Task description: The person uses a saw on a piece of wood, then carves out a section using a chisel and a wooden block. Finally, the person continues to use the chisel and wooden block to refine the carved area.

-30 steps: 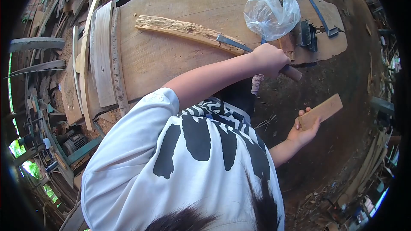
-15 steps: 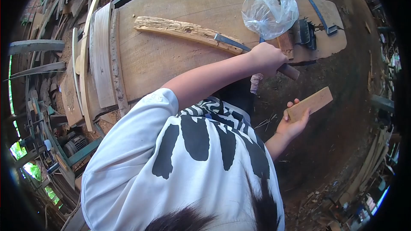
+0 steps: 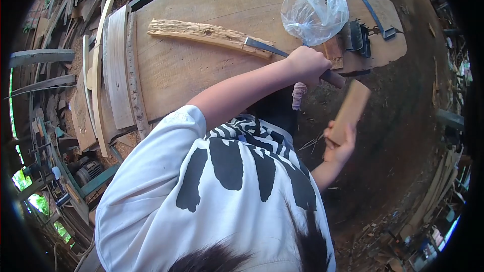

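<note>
Over the broad brown wooden slab we see the left hand clenched around the round wooden handle of a long grey-bladed knife. The blade lies low over the slab, its far end against the near end of a pale, rough, curved length of timber resting there. Just beyond the hand sits a crumpled clear plastic bag, with a dark metal tool beside it.

Lower and to the right, off the slab's edge, the right hand grips the lower end of a flat, tan, rectangular wooden block. The block is tilted up towards the knife handle and held over the brown dirt floor. We cannot tell whether block and handle touch.
</note>
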A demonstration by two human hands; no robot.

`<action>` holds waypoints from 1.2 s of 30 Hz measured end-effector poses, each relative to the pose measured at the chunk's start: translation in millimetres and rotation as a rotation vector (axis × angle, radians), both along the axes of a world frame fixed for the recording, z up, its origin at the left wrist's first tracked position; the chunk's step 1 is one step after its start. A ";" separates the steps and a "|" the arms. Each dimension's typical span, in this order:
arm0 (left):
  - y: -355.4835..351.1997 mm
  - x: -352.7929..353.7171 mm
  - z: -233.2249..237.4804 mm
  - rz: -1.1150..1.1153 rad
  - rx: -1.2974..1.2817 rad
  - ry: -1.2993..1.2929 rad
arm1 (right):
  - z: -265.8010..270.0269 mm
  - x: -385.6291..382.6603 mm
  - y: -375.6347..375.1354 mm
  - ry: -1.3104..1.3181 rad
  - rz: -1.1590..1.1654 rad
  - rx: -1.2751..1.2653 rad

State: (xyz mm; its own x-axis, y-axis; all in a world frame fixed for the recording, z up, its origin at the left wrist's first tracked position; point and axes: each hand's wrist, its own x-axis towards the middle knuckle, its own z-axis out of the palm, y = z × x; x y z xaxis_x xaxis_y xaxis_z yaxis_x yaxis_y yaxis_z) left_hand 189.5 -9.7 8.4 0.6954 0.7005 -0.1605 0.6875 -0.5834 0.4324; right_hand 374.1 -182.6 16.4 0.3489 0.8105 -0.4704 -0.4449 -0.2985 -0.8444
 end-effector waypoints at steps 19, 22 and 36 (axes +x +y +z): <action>-30.7 -50.3 30.1 0.183 0.054 -0.090 | -24.5 -46.7 19.6 0.229 -0.244 0.120; -33.6 -81.7 26.0 0.326 0.012 0.012 | -22.2 -47.2 19.2 0.216 -0.236 0.122; -52.7 -197.2 9.2 0.858 -0.004 0.165 | -9.5 -67.7 20.7 0.203 -0.122 0.114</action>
